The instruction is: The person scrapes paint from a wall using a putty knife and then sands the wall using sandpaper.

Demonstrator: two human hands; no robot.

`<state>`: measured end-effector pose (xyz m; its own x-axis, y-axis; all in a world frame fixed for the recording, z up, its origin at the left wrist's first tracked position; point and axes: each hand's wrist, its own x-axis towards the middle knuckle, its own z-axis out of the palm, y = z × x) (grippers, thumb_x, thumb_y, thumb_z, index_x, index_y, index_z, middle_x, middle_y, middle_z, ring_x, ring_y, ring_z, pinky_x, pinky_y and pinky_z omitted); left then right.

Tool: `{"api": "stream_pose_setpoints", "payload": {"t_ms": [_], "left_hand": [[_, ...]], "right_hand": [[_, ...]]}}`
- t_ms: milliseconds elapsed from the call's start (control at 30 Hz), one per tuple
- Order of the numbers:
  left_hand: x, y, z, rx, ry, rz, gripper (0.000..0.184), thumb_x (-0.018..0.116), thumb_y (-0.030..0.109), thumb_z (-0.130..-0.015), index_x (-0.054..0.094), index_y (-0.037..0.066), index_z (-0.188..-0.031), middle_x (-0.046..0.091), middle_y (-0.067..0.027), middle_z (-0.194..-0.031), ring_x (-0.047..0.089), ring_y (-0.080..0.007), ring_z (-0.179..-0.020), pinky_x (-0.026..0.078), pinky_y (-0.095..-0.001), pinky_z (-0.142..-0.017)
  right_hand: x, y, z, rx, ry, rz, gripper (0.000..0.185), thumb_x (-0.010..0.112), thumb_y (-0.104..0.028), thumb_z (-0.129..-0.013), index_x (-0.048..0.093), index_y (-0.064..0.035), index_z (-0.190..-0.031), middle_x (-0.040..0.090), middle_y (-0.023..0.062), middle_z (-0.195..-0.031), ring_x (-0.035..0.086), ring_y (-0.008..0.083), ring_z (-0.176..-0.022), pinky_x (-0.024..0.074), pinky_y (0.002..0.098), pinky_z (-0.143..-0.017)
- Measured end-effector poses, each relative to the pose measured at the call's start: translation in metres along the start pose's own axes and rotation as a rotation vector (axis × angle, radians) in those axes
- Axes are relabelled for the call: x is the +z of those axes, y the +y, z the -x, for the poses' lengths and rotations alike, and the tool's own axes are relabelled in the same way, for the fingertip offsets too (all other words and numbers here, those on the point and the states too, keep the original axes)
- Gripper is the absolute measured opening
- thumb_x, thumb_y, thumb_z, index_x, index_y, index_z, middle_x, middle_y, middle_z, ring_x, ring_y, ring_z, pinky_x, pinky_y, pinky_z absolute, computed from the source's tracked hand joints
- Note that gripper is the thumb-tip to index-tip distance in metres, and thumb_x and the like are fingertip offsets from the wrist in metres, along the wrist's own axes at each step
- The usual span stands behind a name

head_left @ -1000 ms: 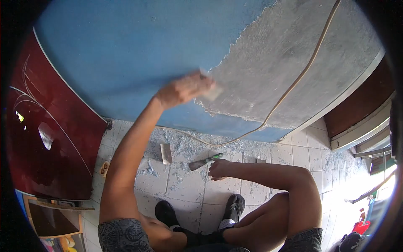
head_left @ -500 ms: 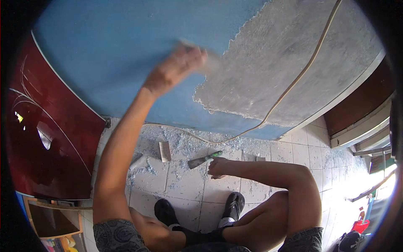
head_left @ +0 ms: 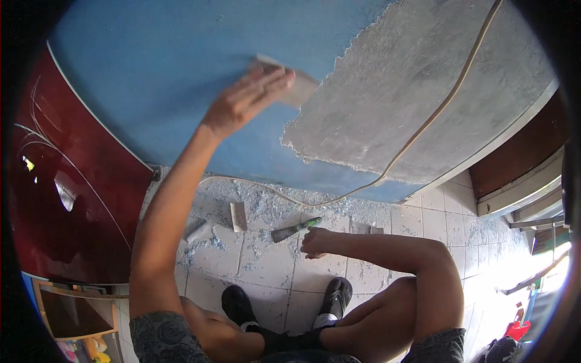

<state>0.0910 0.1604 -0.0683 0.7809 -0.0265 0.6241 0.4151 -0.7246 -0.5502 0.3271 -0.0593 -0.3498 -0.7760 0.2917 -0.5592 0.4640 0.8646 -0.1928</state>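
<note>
Head view, left grip [head_left: 245,104] pinching a sheet [head_left: 302,91] on the wall [head_left: 163,78], at the left edge of the grey patch [head_left: 387,97], right grip [head_left: 315,243] curled, whether holding cannot tell, scraper [head_left: 296,229] just beside.

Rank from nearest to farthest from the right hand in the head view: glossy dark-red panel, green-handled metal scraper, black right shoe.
1. Green-handled metal scraper: just beyond the right hand.
2. Black right shoe: below the hand in the picture.
3. Glossy dark-red panel: far left.

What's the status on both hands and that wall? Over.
Left hand: holding pale sheet at blue paint edge. Right hand: low, beside green-handled scraper. Beige cord: across grey patch.
</note>
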Motion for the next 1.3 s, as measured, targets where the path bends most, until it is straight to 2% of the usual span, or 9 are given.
{"api": "stream_pose_setpoints", "payload": {"t_ms": [133, 233, 300, 467, 667, 767, 1033, 1200, 1300], "left_hand": [[0.060, 0.061, 0.068, 0.205, -0.371, 0.307, 0.049, 0.070, 0.007, -0.084, 0.061, 0.014, -0.131, 0.063, -0.0025, -0.133, 0.061, -0.0193, -0.121, 0.053, -0.0306, -0.104], [0.061, 0.049, 0.065, 0.379, -0.253, 0.349, 0.035, 0.063, 0.009, -0.089, 0.064, 0.013, -0.124, 0.068, -0.0068, -0.123, 0.066, -0.0220, -0.112, 0.057, -0.0364, -0.097], [0.037, 0.034, 0.034, 0.170, -0.100, 0.280, 0.038, 0.070, 0.009, -0.085, 0.066, 0.018, -0.121, 0.066, -0.0014, -0.130, 0.066, -0.0180, -0.113, 0.059, -0.0294, -0.093], [-0.018, -0.021, -0.014, -0.035, 0.074, -0.021, 0.053, 0.069, 0.008, -0.084, 0.060, 0.020, -0.134, 0.061, 0.0050, -0.136, 0.059, -0.0184, -0.124, 0.049, -0.0365, -0.109], [0.047, 0.036, 0.043, 0.048, -0.062, 0.267, 0.051, 0.068, 0.007, -0.084, 0.060, 0.015, -0.134, 0.061, 0.0012, -0.137, 0.057, -0.0182, -0.128, 0.047, -0.0372, -0.111], [0.055, 0.046, 0.050, 0.328, -0.297, 0.377, 0.050, 0.068, 0.007, -0.085, 0.060, 0.014, -0.134, 0.061, -0.0017, -0.137, 0.059, -0.0202, -0.125, 0.049, -0.0360, -0.109], [-0.033, -0.040, -0.044, -0.037, 0.232, -0.158, 0.047, 0.068, 0.005, -0.085, 0.064, 0.016, -0.130, 0.066, -0.0033, -0.128, 0.063, -0.0218, -0.119, 0.056, -0.0320, -0.099], [0.036, 0.030, 0.021, 0.138, -0.036, 0.249, 0.042, 0.069, 0.006, -0.085, 0.065, 0.015, -0.126, 0.068, -0.0019, -0.125, 0.064, -0.0207, -0.117, 0.058, -0.0325, -0.097], [0.075, 0.052, 0.067, 0.408, -0.393, 0.388, 0.040, 0.064, 0.009, -0.089, 0.064, 0.013, -0.129, 0.066, -0.0032, -0.128, 0.064, -0.0218, -0.117, 0.054, -0.0360, -0.101]], "right_hand": [[0.001, 0.004, -0.005, -0.009, -0.010, 0.040, 0.035, 0.063, -0.046, -0.088, 0.066, -0.0122, -0.096, 0.069, 0.0085, -0.095, 0.066, 0.0289, -0.100, 0.0491, 0.0486, -0.090], [-0.011, 0.001, -0.008, 0.002, -0.034, 0.044, 0.035, 0.061, -0.045, -0.090, 0.067, -0.0115, -0.097, 0.069, 0.0094, -0.096, 0.066, 0.0306, -0.101, 0.0511, 0.0477, -0.090], [-0.021, -0.003, -0.004, -0.015, 0.000, 0.064, 0.035, 0.061, -0.045, -0.090, 0.067, -0.0111, -0.096, 0.069, 0.0098, -0.097, 0.067, 0.0317, -0.100, 0.0519, 0.0475, -0.091], [-0.006, 0.000, -0.008, -0.063, 0.014, 0.103, 0.036, 0.062, -0.047, -0.088, 0.067, -0.0111, -0.091, 0.069, 0.0096, -0.095, 0.067, 0.0316, -0.099, 0.0521, 0.0469, -0.091], [-0.007, 0.003, -0.008, -0.011, 0.029, 0.060, 0.035, 0.065, -0.047, -0.086, 0.065, -0.0121, -0.092, 0.069, 0.0095, -0.091, 0.067, 0.0319, -0.096, 0.0538, 0.0473, -0.086], [0.002, 0.004, -0.016, -0.008, 0.001, 0.095, 0.034, 0.064, -0.047, -0.086, 0.065, -0.0127, -0.091, 0.068, 0.0088, -0.091, 0.066, 0.0314, -0.096, 0.0532, 0.0481, -0.085], [-0.007, -0.004, -0.005, -0.022, -0.002, 0.050, 0.034, 0.059, -0.047, -0.090, 0.064, -0.0143, -0.095, 0.067, 0.0075, -0.094, 0.064, 0.0282, -0.102, 0.0493, 0.0478, -0.091], [-0.003, 0.001, 0.000, -0.057, 0.063, 0.053, 0.033, 0.059, -0.046, -0.091, 0.064, -0.0139, -0.096, 0.067, 0.0088, -0.093, 0.066, 0.0289, -0.098, 0.0504, 0.0484, -0.088], [-0.008, 0.001, -0.004, -0.063, 0.076, -0.006, 0.029, 0.059, -0.042, -0.091, 0.070, -0.0154, -0.099, 0.070, 0.0100, -0.096, 0.068, 0.0316, -0.098, 0.0533, 0.0484, -0.085]]}}
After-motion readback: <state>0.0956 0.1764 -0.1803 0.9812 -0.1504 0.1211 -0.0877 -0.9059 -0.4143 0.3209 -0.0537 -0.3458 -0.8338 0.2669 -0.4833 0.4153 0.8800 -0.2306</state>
